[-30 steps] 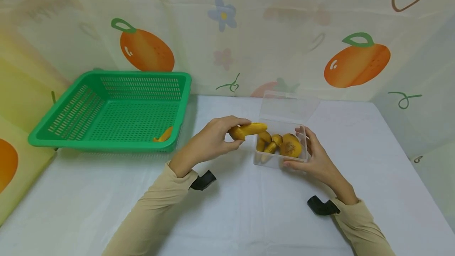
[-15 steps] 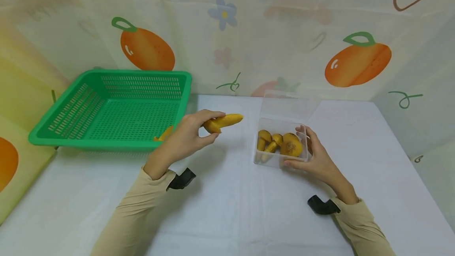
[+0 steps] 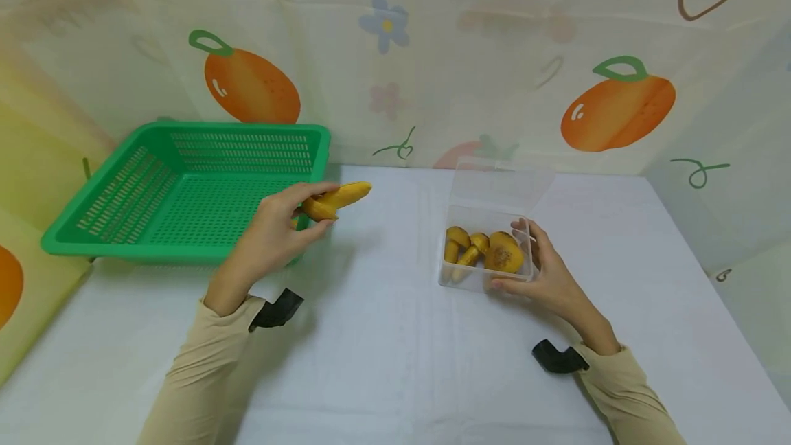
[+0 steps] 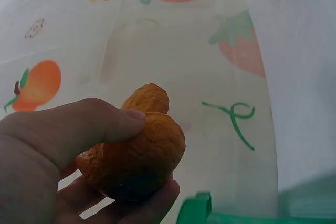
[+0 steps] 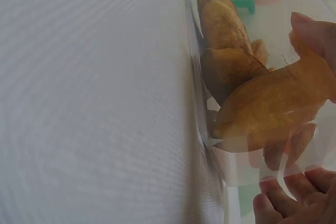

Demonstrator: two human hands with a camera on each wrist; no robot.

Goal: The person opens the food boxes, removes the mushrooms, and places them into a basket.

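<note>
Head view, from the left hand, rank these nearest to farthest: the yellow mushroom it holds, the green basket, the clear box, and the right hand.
1. Yellow mushroom: pinched in the left hand.
2. Green basket: just behind and left of that hand, on the table's left.
3. Clear box: to the right, mid-table, with mushrooms inside.
4. Right hand: farther right, holding the box's far side.

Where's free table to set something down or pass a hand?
Bare white tablecloth between the sleeves, and right of the clear plastic box. Crowded: the green mesh basket's front corner, where the left hand holds a yellow mushroom.
</note>
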